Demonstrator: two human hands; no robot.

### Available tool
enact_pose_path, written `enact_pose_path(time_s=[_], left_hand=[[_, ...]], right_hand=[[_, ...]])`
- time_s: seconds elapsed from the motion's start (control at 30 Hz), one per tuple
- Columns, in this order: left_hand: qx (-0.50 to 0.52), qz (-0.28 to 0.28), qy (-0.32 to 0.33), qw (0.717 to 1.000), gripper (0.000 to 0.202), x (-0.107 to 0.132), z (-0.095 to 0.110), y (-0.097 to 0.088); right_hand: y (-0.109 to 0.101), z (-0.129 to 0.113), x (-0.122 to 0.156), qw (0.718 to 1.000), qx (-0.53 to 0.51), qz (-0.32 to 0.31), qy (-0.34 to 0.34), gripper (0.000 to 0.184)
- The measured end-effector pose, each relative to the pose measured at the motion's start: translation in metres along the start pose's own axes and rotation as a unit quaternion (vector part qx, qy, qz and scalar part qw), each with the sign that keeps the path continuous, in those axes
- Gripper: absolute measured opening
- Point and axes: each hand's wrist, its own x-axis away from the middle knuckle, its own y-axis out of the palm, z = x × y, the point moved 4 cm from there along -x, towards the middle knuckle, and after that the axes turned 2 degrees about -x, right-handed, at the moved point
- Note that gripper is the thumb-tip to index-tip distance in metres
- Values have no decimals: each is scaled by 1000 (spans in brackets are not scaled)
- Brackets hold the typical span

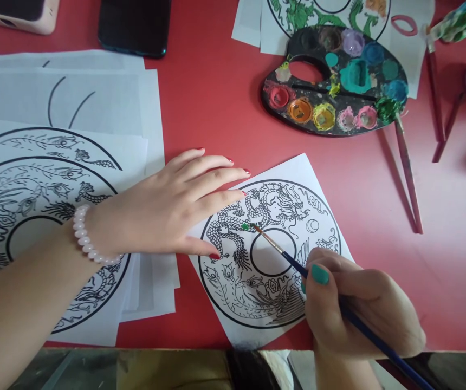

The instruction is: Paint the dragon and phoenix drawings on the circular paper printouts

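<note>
My right hand (363,303) pinches a thin paintbrush (293,264) with a dark blue handle. Its tip meets a printed sheet (273,254) bearing a round dragon-and-phoenix line drawing. A small green dab of paint (245,227) shows on the dragon's body, just left of the bristles. Flat and with fingers stretched out, my left hand (192,197) presses the sheet's upper left edge; a pale bead bracelet (86,235) circles that wrist. Above the sheet lies a black paint palette (322,100) with several coloured wells, among them wet green paint (386,110).
A second brush (409,179) leans on the palette's green well. Printed sheets (147,292) are stacked at left under my forearm. Two phones (133,27) lie at the top left. Farther right are more brushes (436,97) and a partly green-painted sheet (253,24) behind the palette.
</note>
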Motion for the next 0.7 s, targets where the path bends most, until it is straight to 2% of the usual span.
enact_pose_path(time_s=[0.17,0.33,0.7], left_hand=[[-27,6,12,1000,65,0,2,-1],[-25,15,13,999,61,1,2,-1],[-23,19,15,999,61,1,1,-1]], right_hand=[[-2,-4,-4,999,-15,-17,-27,32],[1,-5,-8,997,12,-72,3,33],[-2,-4,-3,999,36,-26,-23,31]])
